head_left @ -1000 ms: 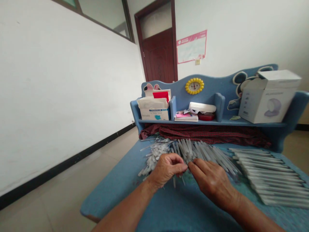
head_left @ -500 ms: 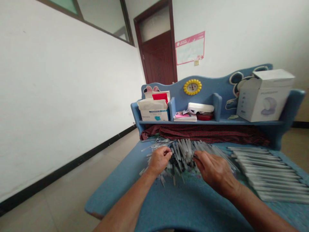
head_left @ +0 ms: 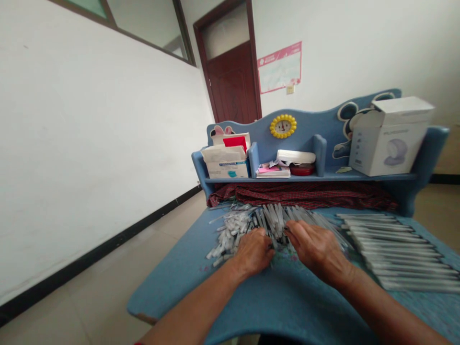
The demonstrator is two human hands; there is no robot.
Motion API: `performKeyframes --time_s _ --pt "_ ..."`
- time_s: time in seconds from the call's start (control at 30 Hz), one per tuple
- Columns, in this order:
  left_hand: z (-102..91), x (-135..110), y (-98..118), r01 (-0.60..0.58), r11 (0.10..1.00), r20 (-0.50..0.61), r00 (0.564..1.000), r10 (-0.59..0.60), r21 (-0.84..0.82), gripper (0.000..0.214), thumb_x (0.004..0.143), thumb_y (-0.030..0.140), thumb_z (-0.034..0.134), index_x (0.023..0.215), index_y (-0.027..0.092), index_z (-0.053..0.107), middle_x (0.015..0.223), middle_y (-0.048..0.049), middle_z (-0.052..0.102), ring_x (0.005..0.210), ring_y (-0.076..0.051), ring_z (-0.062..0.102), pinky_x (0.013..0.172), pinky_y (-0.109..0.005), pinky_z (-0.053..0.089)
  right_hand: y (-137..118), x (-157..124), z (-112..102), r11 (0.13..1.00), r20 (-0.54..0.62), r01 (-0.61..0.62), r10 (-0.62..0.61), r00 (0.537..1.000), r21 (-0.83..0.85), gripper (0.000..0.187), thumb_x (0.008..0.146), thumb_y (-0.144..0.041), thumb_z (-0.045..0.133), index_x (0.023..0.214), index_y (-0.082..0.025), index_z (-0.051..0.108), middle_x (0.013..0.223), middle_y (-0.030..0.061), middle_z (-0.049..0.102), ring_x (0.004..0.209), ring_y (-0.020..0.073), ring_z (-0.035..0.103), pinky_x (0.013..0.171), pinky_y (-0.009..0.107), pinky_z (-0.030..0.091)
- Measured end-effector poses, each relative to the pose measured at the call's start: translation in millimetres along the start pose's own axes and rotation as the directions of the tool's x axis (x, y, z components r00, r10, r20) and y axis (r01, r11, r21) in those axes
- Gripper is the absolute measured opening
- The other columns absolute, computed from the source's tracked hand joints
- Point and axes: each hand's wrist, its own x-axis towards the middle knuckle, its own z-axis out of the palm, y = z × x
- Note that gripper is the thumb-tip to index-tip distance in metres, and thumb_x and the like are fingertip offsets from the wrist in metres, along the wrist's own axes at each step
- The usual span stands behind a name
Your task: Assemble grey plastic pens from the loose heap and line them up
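A loose heap of thin grey sticks (head_left: 278, 215) lies across the middle of the blue desk (head_left: 273, 297). Left of it is a scatter of short clear pieces (head_left: 228, 235). My left hand (head_left: 256, 251) rests knuckles up at the near edge of the heap, its fingers curled down among the sticks with the tips hidden. My right hand (head_left: 315, 247) lies beside it, close together with the left, fingers stretched forward and flat on the sticks. Nothing is lifted off the desk.
Long grey sticks (head_left: 391, 249) lie in neat rows on the desk's right side. A red checked cloth (head_left: 309, 194) is bunched under the desk's shelf. The shelf holds a mask box (head_left: 226, 167), papers and a white carton (head_left: 390, 141). Floor drops off left of the desk.
My left hand pushed forward into the heap, then drew back to its near edge. My right hand moved forward and flattened from a pinch. The view shifted slightly.
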Motion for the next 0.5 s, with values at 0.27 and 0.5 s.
performKeyframes --time_s 0.27,0.5 --pt "1.8 4.2 -0.6 -0.002 0.998 -0.017 1.0 0.001 -0.067 0.015 0.073 0.017 0.048 0.071 0.016 0.063 0.075 -0.0064 0.057 0.075 -0.018 0.055 0.066 -0.027 0.04 0.3 0.2 0.0 1.0 0.0 0.005 -0.005 1.0 -0.005 0.017 0.087 -0.016 0.042 0.092 -0.014 0.058 0.068 0.0014 0.055 0.056 0.011 0.048 0.054 0.027 0.03" --pt "-9.7 5.2 -15.2 0.028 0.587 -0.077 0.985 -0.153 -0.809 0.009 0.071 0.022 0.055 0.073 0.014 0.058 0.063 0.0003 0.056 0.059 -0.011 0.053 0.055 -0.021 0.04 0.4 1.5 -1.4 1.0 0.016 -0.009 0.009 1.0 -0.023 0.017 0.086 -0.015 0.043 0.092 -0.015 0.059 0.068 0.0009 0.055 0.055 0.011 0.048 0.053 0.027 0.03"
